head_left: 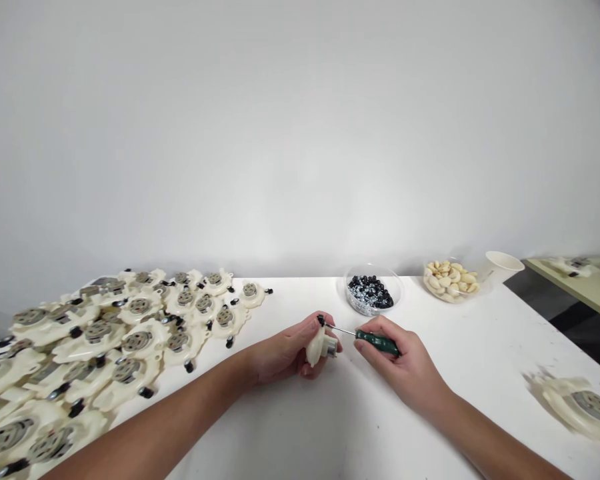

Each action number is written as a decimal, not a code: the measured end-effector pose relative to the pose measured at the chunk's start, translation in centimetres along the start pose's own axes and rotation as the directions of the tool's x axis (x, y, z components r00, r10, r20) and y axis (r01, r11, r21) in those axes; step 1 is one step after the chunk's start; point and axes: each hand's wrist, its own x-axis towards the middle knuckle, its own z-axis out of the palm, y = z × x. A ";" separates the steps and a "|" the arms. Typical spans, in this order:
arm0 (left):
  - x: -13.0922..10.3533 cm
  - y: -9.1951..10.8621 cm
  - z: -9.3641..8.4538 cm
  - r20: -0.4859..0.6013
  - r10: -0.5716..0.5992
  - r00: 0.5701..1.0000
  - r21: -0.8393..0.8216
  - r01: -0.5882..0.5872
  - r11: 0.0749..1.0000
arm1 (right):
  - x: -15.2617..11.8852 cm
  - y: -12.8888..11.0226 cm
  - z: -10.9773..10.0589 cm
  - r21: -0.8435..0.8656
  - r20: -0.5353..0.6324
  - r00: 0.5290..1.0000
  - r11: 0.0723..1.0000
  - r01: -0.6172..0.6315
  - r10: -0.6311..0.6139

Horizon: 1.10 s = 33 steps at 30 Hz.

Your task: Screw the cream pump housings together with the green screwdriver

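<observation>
Near the middle of the white table, my left hand (285, 350) is closed around a cream plastic motor housing (316, 347). A silver motor (331, 346) sticks out of its right side, and a small black part (321, 321) sits at its top. My right hand (405, 363) grips a screwdriver (380, 342) by its dark green handle. The thin metal shaft points left, its tip at or very near the black part; exact contact is too small to tell.
Many cream motor housings (137, 340) are piled at the left. Behind my hands stands a clear bowl (397, 290) of small black parts. Farther right are a clear container of cream pieces (453, 280) and a white cup (503, 267). Another housing (575, 403) lies at the right.
</observation>
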 end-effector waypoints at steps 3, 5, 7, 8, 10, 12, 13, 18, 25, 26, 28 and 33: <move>0.0 -0.1 0.1 -0.019 0.013 1.000 0.034 -0.012 0.999 | 0.0 -0.4 0.0 0.028 0.000 1.000 0.999 -0.020 0.020; 0.0 0.0 0.1 -0.028 0.014 1.000 0.035 -0.013 0.999 | 0.0 -0.3 0.0 0.030 -0.002 1.000 0.999 -0.029 0.029; 0.1 0.1 0.2 -0.016 0.006 1.000 0.015 -0.006 1.000 | 0.1 0.0 0.0 0.004 0.001 1.000 1.000 -0.022 0.022; 0.1 0.1 0.3 -0.007 0.003 1.000 0.004 -0.003 1.000 | 0.2 0.1 0.0 -0.015 0.008 1.000 1.000 -0.012 0.012; 0.1 0.2 0.3 0.009 0.008 1.000 -0.014 -0.008 1.000 | 0.3 0.4 0.1 -0.054 0.036 0.999 0.998 0.013 -0.011; 0.1 0.2 0.4 0.008 0.014 1.000 -0.035 -0.014 0.999 | 0.3 0.5 0.1 -0.077 0.069 0.997 0.997 0.029 -0.023; 0.1 0.2 0.4 0.004 0.013 1.000 -0.047 -0.013 0.999 | 0.3 0.5 0.1 -0.083 0.081 0.996 0.996 0.030 -0.023; 0.0 0.4 0.5 -0.003 -0.005 1.000 -0.094 0.005 0.996 | 0.0 0.2 0.2 -0.111 0.087 0.996 0.994 0.025 -0.016; 0.0 0.6 0.4 0.019 -0.029 0.999 -0.167 0.032 0.985 | 0.0 0.1 0.3 -0.132 0.096 0.995 0.991 0.025 -0.013; 0.0 0.6 0.3 0.023 -0.029 0.999 -0.174 0.033 0.984 | 0.0 0.1 0.3 -0.132 0.102 0.995 0.991 0.029 -0.016; 0.0 0.5 0.2 0.036 -0.029 0.999 -0.181 0.035 0.983 | -0.1 0.0 0.3 -0.133 0.120 0.992 0.990 0.047 -0.031; 0.0 0.1 -0.2 0.049 -0.018 0.999 -0.180 0.026 0.983 | -0.3 0.0 0.4 -0.163 0.107 0.992 0.984 0.077 -0.060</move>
